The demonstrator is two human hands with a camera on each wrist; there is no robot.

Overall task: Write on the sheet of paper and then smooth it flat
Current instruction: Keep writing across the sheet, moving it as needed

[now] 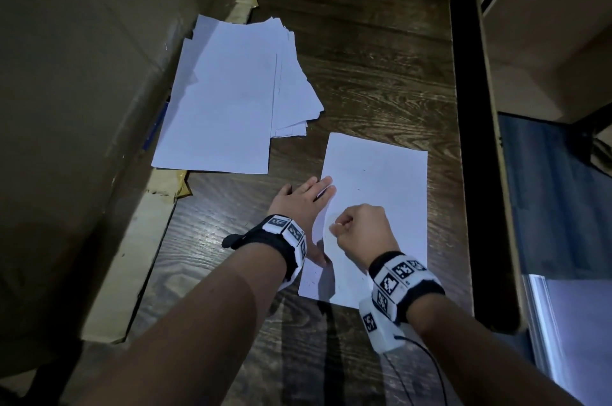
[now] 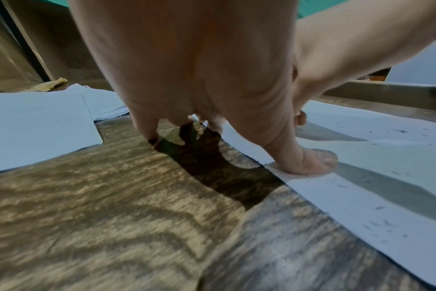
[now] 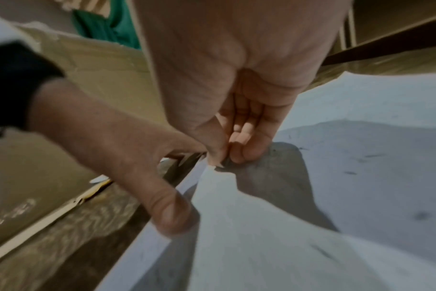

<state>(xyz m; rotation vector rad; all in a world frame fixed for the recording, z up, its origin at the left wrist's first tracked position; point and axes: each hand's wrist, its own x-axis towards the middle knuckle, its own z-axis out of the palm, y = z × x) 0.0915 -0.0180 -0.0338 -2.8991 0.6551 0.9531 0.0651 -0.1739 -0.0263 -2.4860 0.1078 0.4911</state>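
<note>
A white sheet of paper [image 1: 381, 174] with a few small dark marks lies on the wooden table [image 1: 364, 58]. My left hand [image 1: 298, 203] is spread flat at the sheet's left edge, fingertips on the paper. Its thumb [image 2: 311, 163] presses down the edge nearer to me. My right hand [image 1: 361, 230] is curled over the sheet. In the right wrist view its thumb and forefinger [image 3: 219, 157] pinch a raised fold of the sheet [image 3: 361, 108] near the left edge, so the paper bulges up there. No pen shows in any view.
A loose stack of white papers [image 1: 231, 91] lies at the far left of the table, against a tall cardboard box [image 1: 82, 74]. The table's dark right edge [image 1: 463, 140] runs just beyond the sheet. A thin cable [image 1: 430, 359] trails from my right wrist.
</note>
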